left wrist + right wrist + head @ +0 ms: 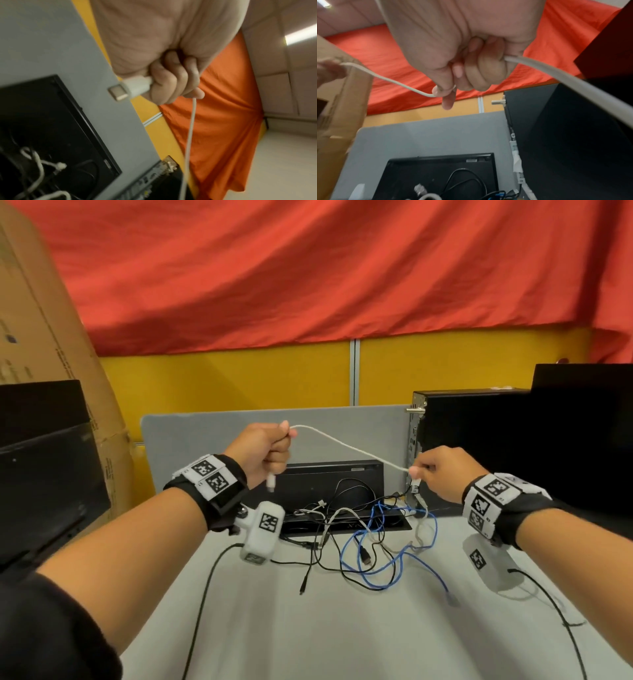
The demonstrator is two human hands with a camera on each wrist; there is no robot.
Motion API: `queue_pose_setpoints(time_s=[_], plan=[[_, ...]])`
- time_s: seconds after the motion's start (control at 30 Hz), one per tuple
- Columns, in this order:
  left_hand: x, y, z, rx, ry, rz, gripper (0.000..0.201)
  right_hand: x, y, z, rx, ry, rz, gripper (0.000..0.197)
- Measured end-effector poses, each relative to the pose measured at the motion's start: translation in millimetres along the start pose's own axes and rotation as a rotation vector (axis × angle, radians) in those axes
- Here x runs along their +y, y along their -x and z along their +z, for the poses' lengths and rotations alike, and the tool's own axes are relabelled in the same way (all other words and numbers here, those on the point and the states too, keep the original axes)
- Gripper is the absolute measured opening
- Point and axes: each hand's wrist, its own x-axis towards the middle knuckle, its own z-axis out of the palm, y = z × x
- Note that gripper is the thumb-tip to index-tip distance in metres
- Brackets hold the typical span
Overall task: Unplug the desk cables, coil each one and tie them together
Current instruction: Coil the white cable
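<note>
A thin white cable (346,445) is stretched in the air between my two hands above the desk. My left hand (279,448) is a fist round one end. The white plug (130,87) with its metal tip sticks out below that fist. My right hand (419,470) pinches the same cable (399,83) between thumb and forefinger, and the rest of it leaves the fist on the far side (556,77). On the grey desk (274,628) below lies a tangle of blue cable (397,546), black cables (322,559) and grey-white cables (339,513).
A black cable box (329,484) stands open at the back of the desk. A black computer tower (462,440) is on the right, with dark monitors (44,467) on the left and far right. A cardboard box (41,337) leans at the left. Black wrist-camera leads (202,594) trail over the near desk.
</note>
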Motion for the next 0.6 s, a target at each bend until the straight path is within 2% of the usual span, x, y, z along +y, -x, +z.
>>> queue_pose_setpoints(time_s=[0.07, 0.13, 0.33, 0.47, 0.6], plan=[[1, 0, 9, -0.03, 0.174, 0.015, 0.023, -9, 6, 14, -0.139, 0.046, -0.055, 0.021], [1, -2, 17, -0.033, 0.255, 0.036, 0.027, -20, 13, 24, -0.241, 0.047, -0.138, 0.025], [-13, -3, 27, 0.06, 0.384, 0.108, 0.035, -62, 36, 29, -0.393, 0.03, -0.293, 0.035], [-28, -4, 30, 0.111, 0.308, 0.097, 0.049, -91, 45, 15, -0.428, -0.137, -0.37, 0.047], [-37, -1, 32, 0.145, 0.139, 0.029, 0.048, -105, 44, 2, -0.357, -0.297, -0.395, 0.05]])
